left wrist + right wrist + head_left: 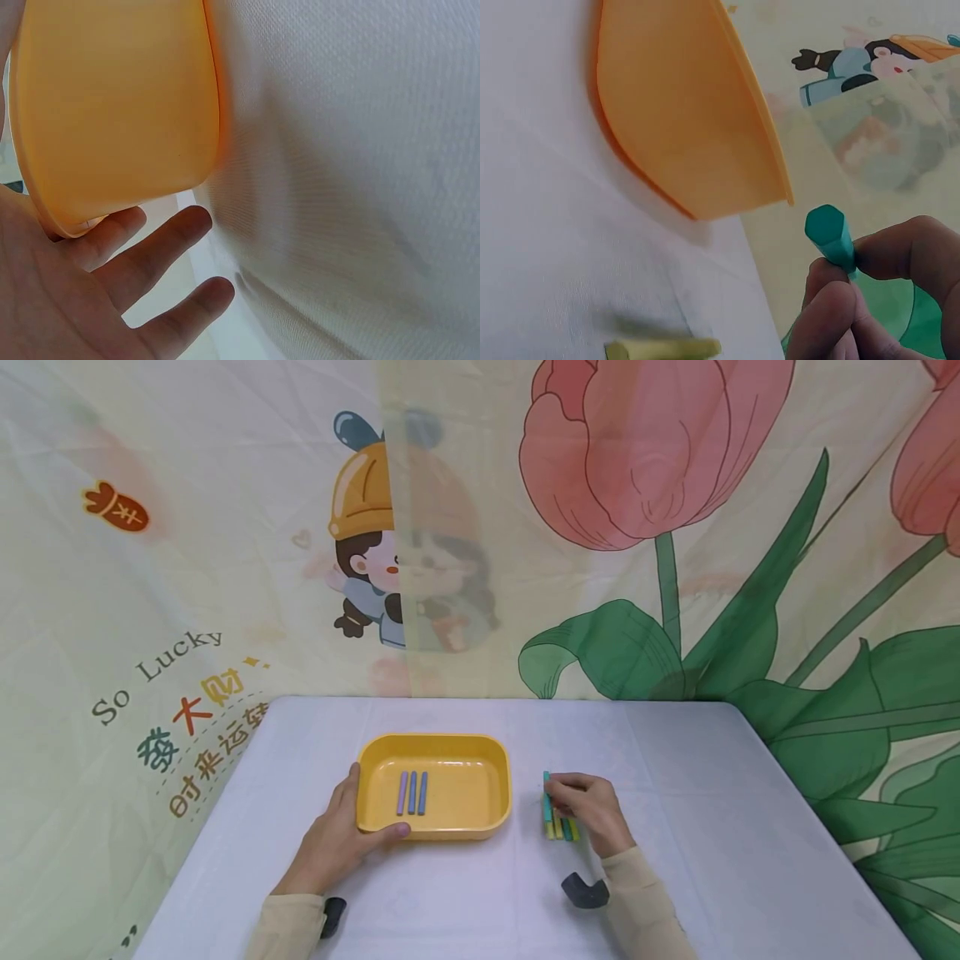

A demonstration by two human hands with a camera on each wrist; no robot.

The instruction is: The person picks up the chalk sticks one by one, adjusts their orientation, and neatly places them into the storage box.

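Observation:
My left hand holds the yellow tray at its left side, the thumb over the near rim and fingers along the left wall. In the left wrist view, three fingers stretch out beside the tray's outer wall. Inside the tray, one purple crayon and two blue crayons lie side by side. Right of the tray, my right hand pinches a teal hexagonal crayon between thumb and fingertips. Below that hand, several yellow and green crayons lie in a row, partly hidden by it.
A white cloth covers the table. Black bands show at both wrists beside beige sleeves. Behind the far table edge hangs a printed curtain with tulips and a cartoon figure.

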